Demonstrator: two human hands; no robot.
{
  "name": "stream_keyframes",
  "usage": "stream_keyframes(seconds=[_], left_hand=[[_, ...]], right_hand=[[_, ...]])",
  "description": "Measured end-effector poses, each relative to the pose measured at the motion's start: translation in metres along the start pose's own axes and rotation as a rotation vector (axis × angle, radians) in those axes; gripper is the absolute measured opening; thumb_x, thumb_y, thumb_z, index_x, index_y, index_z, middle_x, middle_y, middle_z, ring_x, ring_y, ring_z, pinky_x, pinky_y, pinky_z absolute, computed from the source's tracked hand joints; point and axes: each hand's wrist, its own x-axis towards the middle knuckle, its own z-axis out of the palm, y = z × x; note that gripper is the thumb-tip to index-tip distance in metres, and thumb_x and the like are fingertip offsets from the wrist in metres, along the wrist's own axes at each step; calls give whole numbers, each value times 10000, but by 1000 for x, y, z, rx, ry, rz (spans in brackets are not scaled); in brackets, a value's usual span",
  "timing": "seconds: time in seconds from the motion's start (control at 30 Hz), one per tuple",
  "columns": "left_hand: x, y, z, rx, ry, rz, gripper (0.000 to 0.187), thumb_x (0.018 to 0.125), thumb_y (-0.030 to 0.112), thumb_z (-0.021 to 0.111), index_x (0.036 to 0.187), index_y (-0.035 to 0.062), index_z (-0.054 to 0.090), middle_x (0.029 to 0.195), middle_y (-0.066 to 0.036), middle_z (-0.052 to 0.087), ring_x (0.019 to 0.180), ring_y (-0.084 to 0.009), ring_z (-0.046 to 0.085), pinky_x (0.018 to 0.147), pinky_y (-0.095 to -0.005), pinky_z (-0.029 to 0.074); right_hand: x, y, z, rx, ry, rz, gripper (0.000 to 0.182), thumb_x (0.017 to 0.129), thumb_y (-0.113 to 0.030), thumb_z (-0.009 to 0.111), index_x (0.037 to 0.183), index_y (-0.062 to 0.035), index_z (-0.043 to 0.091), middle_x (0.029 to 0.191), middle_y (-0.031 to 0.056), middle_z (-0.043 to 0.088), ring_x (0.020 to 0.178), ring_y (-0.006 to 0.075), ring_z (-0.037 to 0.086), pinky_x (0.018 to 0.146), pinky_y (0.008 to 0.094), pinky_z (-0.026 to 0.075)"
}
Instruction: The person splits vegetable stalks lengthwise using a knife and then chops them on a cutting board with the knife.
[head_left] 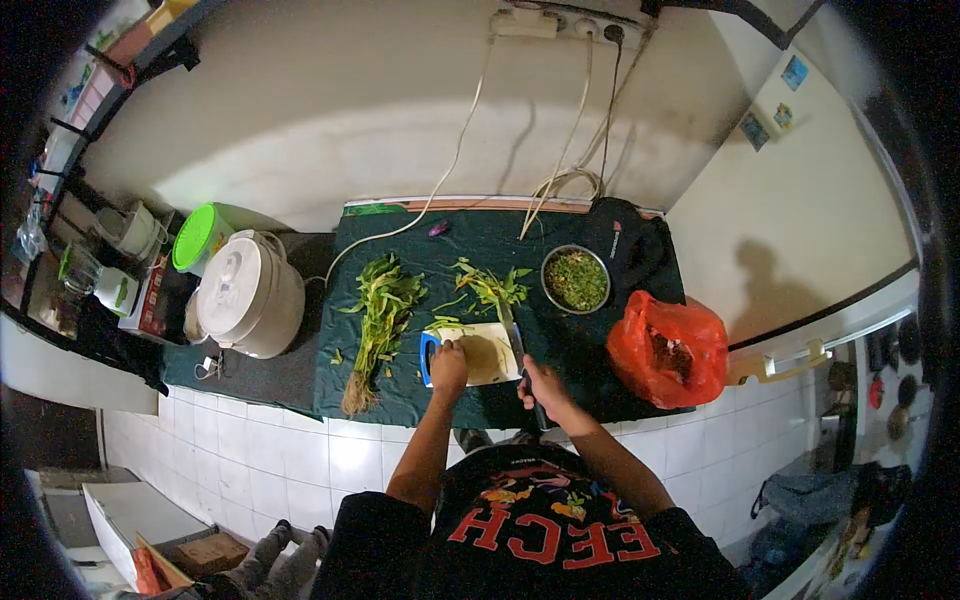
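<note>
A white cutting board (pixel 487 362) with a blue end lies near the front edge of the dark green cloth. My left hand (pixel 448 368) rests on the board's left part, fingers closed; what is under them is too small to tell. In my right hand (pixel 542 386) is a knife (pixel 512 333), its blade pointing away over the board's right side. Cut green pieces (pixel 450 322) lie at the board's far left edge. Behind the board is a small pile of leafy greens (pixel 492 286). A larger bunch of greens with roots (pixel 378 325) lies to the left.
A metal bowl (pixel 575 279) of chopped greens stands at the back right, beside a black cloth item (pixel 632 245). A red plastic bag (pixel 668 350) sits at the right. Left are a white rice cooker (pixel 250 296) and a green-lidded container (pixel 199 240). A cable crosses the cloth.
</note>
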Motion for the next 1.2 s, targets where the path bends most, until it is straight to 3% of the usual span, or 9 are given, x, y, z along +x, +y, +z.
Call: stream_keyframes(seconds=[0.2,0.27,0.3,0.43,0.5,0.6,0.67,0.77,1.2], left_hand=[[-8,3,-6,-615,66,-188,145,851,71,609,982,28,564,934,-142,649,819,-299,662,679,-378,533],[-14,9,-20,-1382,-119,-469,225,875,60,621,1078,43,525,928,-127,655,775,-239,679,634,-322,536],[-19,15,-40,-1513,-185,-508,355,878,54,633,1192,69,467,942,-109,642,818,-193,666,636,-282,532],[-34,35,-94,-1820,-167,-543,430,883,47,624,1285,59,470,987,-114,641,843,-204,659,633,-250,519],[-33,43,-119,-1859,-206,-537,430,891,60,617,1297,57,475,994,-104,637,836,-199,655,632,-238,510],[-30,55,-149,-1891,-236,-506,401,901,107,619,1285,40,525,957,-59,636,759,-152,628,629,-224,489],[-31,59,-155,-1776,-213,-403,386,891,130,641,1253,28,554,889,-38,640,710,-113,596,632,-227,487],[-37,73,-185,-1723,-154,-388,351,861,114,683,1172,5,560,809,-46,650,661,-97,592,609,-234,502],[-58,108,-236,-1468,-54,-216,324,851,66,675,1122,-57,546,852,-103,670,728,-125,638,666,-257,553]], right_hand=[[5,27,-18,-456,141,-165,395,958,-406,500,900,-18,545,562,55,548,408,129,462,394,287,373],[-22,25,-22,-616,123,-163,362,961,-369,504,970,-13,566,580,40,565,443,114,490,417,277,391],[-34,26,-24,-615,126,-166,362,961,-369,504,970,-13,566,580,40,565,443,114,490,417,277,391],[-84,14,-8,-522,94,-189,379,983,-350,462,1087,-1,569,598,44,569,463,104,500,449,258,403],[-103,1,5,-399,78,-209,437,1007,-363,399,1267,-28,505,579,52,555,456,116,508,436,290,407],[-133,-34,39,-305,45,-337,426,1011,-356,387,1278,-46,505,569,45,533,439,112,483,419,264,386],[-135,-38,51,-252,37,-343,400,1011,-361,383,1161,-28,547,569,48,528,427,115,472,415,247,379],[-138,-45,66,-173,-43,-411,468,1028,-346,326,1402,-72,388,606,25,506,477,81,462,428,220,360],[-192,-54,62,-267,-77,-531,443,1024,-300,358,1418,-96,374,600,5,507,480,66,469,420,208,362]])
